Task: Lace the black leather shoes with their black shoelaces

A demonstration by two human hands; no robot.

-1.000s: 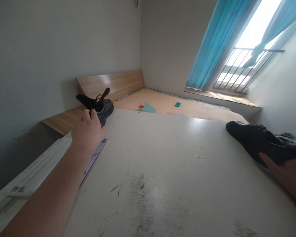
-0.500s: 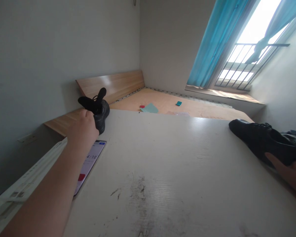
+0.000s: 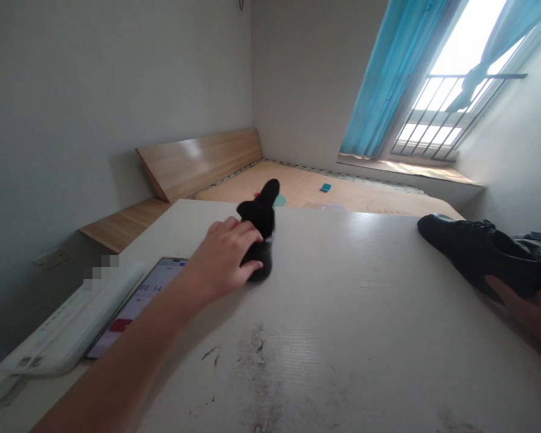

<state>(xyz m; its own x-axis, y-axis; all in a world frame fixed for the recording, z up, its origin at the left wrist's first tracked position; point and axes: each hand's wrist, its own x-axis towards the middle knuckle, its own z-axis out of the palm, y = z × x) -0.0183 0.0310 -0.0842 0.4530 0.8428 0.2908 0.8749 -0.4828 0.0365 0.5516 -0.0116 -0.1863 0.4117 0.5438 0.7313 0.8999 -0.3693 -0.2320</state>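
My left hand (image 3: pixel 232 252) is closed around the heel end of a black shoe (image 3: pixel 265 231) near the middle of the white table (image 3: pixel 333 300). Dark flaps, perhaps insoles or the tongue, stick up out of this shoe. At the right edge, my right hand (image 3: pixel 529 307) grips the side of another black lace-up shoe (image 3: pixel 473 246), whose toe points left. Part of that hand lies outside the picture. A phone (image 3: pixel 135 307) with a running timer on its screen lies left of my left forearm.
A white power strip (image 3: pixel 72 325) lies along the table's left edge. Past the far edge is a bed (image 3: pixel 293 177) with small coloured items, among them a teal one (image 3: pixel 326 187). Grey cloth (image 3: pixel 535 243) lies behind the right shoe.
My left hand has brought its shoe from the far left corner rightward and nearer, uncovering more of the phone and power strip. My right hand and its shoe have hardly moved.
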